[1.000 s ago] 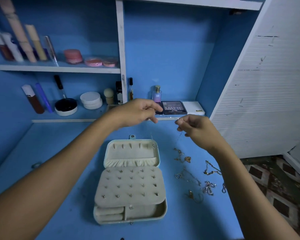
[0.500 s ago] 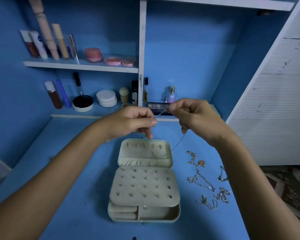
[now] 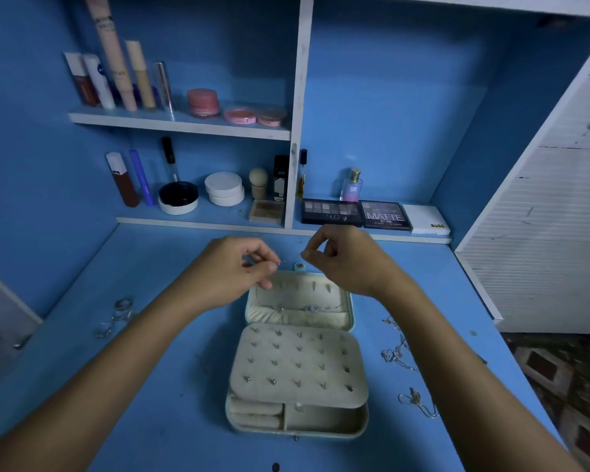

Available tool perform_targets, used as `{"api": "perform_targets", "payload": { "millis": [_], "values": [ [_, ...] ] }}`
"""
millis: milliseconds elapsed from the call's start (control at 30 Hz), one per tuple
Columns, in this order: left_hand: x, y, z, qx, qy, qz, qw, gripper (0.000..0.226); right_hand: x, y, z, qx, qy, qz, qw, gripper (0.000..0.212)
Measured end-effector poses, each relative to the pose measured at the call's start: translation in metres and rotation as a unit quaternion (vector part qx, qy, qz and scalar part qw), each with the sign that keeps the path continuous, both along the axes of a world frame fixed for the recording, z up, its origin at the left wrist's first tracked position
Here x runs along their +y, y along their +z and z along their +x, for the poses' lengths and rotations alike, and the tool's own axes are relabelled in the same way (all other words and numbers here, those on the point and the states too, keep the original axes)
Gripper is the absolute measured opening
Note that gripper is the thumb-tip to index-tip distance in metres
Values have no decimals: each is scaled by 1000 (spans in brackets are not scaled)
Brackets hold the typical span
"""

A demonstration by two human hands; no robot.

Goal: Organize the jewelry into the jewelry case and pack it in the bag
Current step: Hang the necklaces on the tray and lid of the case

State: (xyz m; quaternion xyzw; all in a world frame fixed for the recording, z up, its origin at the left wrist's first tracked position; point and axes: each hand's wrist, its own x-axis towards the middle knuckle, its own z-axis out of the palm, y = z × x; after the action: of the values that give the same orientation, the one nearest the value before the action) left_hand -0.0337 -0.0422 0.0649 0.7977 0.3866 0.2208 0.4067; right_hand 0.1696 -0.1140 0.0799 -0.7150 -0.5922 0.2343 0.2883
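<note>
A cream jewelry case (image 3: 356, 425) lies open on the blue desk, its earring panel (image 3: 297, 362) dotted with several studs. Both of my hands hover over the raised lid (image 3: 341, 321). My left hand (image 3: 232, 274) and my right hand (image 3: 344, 264) each pinch an end of a thin silver necklace (image 3: 310, 308). Its chain sags across the lid, with the small pendant hanging at the middle. More loose necklaces (image 3: 397, 354) lie on the desk to the right of the case, partly hidden by my right forearm.
Rings and small jewelry (image 3: 118, 315) lie on the desk at the left. Shelves behind hold cosmetics: eyeshadow palettes (image 3: 355, 214), a perfume bottle (image 3: 352, 187), jars and tubes. A white slatted door (image 3: 542, 233) stands at the right. Patterned floor shows past the desk's right edge.
Both hands have come down and closer together over the lid. The necklace, held up in the air before, now drapes across the inside of the lid.
</note>
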Motion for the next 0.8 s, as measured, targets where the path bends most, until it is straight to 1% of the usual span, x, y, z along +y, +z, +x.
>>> {"api": "perform_targets", "payload": {
  "millis": [100,200,300,400,533,633,800],
  "values": [
    [1,-11,-3,28,32,56,998,11,10,-12,-9,-20,-11,-10,1000,16],
    [3,-18,-5,62,28,119,991,14,21,-23,-16,-20,-45,-18,999,21],
    [7,-24,-6,121,20,192,974,15,29,-29,-20,-22,-61,-32,997,25],
    [8,-26,-5,155,12,237,959,18,33,-33,-23,-26,-66,-40,997,27],
    [6,-23,-1,228,-8,267,936,27,39,-42,-27,-37,-79,-53,995,30],
    [6,-21,1,272,-22,289,918,33,42,-49,-31,-64,-87,-59,992,31],
    [6,-19,8,378,-46,302,874,36,44,-53,-35,-94,-97,-65,989,31]
  ]
}}
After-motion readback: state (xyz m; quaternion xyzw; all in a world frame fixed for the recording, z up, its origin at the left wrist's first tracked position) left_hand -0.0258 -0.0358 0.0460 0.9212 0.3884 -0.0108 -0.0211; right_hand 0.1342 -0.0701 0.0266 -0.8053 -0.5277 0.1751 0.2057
